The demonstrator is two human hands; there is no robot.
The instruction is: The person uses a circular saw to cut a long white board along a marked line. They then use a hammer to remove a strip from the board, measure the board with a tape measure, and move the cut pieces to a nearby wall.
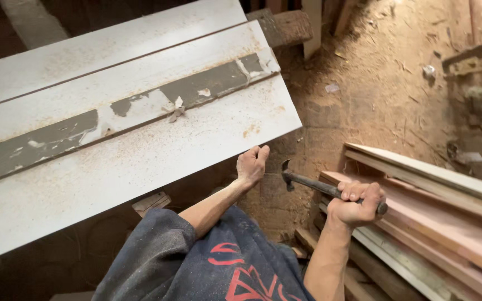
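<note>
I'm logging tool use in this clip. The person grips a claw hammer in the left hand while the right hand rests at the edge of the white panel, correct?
Not quite: the hands are swapped. The head view shows the claw hammer gripped in the right hand, while the left hand rests at the edge of the white panel.

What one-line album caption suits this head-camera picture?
Right hand grips a claw hammer; left hand meets the white board's edge.

Dark claw hammer (330, 188) held level, head leftward.
</note>
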